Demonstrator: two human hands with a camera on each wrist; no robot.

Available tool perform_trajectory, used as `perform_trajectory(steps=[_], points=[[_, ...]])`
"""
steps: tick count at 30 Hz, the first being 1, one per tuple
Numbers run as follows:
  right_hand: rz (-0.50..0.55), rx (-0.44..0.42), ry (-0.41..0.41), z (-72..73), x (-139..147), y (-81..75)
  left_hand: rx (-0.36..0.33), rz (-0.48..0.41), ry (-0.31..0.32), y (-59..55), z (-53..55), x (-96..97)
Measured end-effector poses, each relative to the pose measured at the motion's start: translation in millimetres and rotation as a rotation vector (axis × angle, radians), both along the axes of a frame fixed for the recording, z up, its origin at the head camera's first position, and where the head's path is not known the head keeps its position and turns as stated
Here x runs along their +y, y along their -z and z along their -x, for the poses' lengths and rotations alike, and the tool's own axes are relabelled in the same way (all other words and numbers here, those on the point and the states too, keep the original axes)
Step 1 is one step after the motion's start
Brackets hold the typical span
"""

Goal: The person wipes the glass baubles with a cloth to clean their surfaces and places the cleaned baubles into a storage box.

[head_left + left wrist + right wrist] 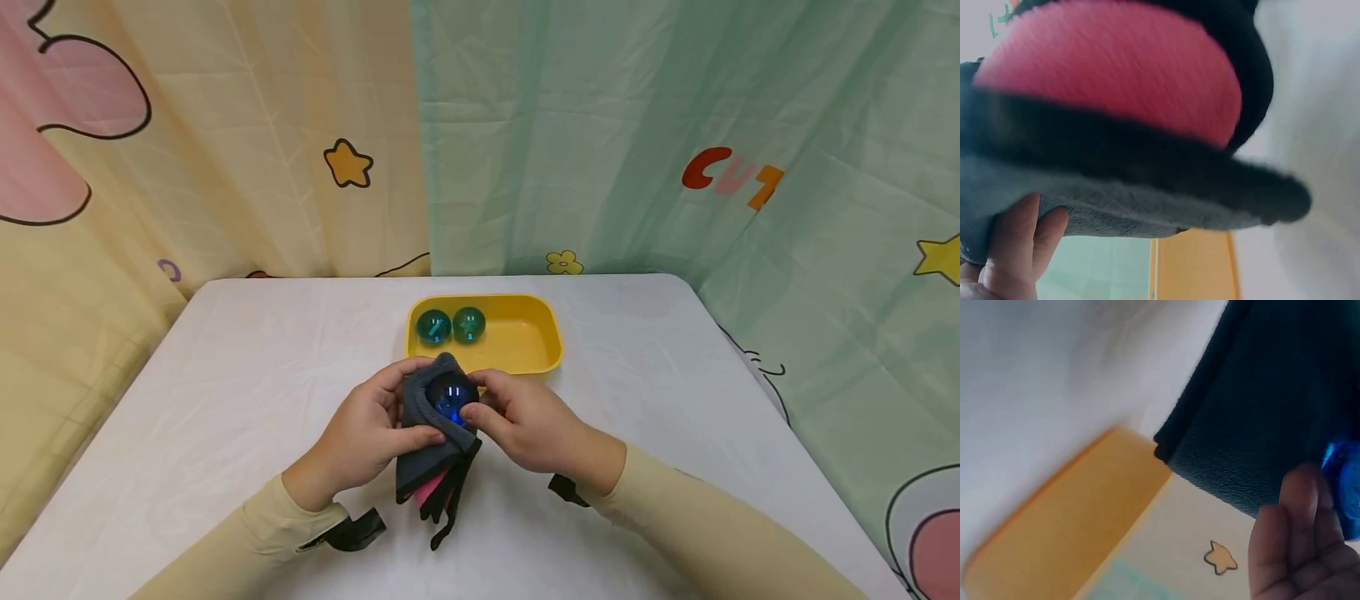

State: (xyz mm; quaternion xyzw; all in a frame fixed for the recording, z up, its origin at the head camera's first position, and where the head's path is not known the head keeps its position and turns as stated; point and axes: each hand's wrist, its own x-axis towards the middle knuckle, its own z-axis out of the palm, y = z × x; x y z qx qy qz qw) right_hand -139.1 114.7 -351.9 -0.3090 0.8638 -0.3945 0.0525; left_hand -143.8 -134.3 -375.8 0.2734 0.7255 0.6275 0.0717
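A clear dark-blue ball sits in the folds of a dark grey cloth, held above the table in front of the tray. My left hand grips the cloth from the left, thumb across its front. With its thumb on the ball's front and fingers behind, my right hand pinches the ball from the right. A pink patch shows among the cloth's hanging dark folds in the left wrist view. In the right wrist view the ball is partly cut off at the edge.
Behind the hands stands a yellow tray on a table with a white cover. Two clear balls, one teal and one green, lie in the tray's left part. Printed curtains hang behind and beside the table.
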Motion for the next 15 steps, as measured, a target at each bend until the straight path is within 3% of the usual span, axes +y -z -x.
perform_trajectory(steps=[3, 7, 10, 12, 15], points=[[-0.054, 0.089, -0.041, 0.8, 0.0, -1.0, 0.027, -0.013, -0.006, -1.2, 0.8, -1.4], [-0.191, 0.355, -0.103, 3.4, 3.0, -2.4, 0.026, -0.036, 0.002, -3.9, 1.6, -2.6], [-0.261, 0.549, -0.098, 4.0, 5.0, -2.2, 0.012, -0.046, 0.015, -5.4, 1.2, -2.8], [-0.267, 0.575, -0.083, 3.0, 5.2, -2.8, 0.009, -0.050, 0.025, -5.8, 0.8, -2.6], [-0.235, 0.464, -0.060, 0.5, 4.0, -3.5, 0.015, -0.048, 0.033, -6.0, 0.2, -1.7]])
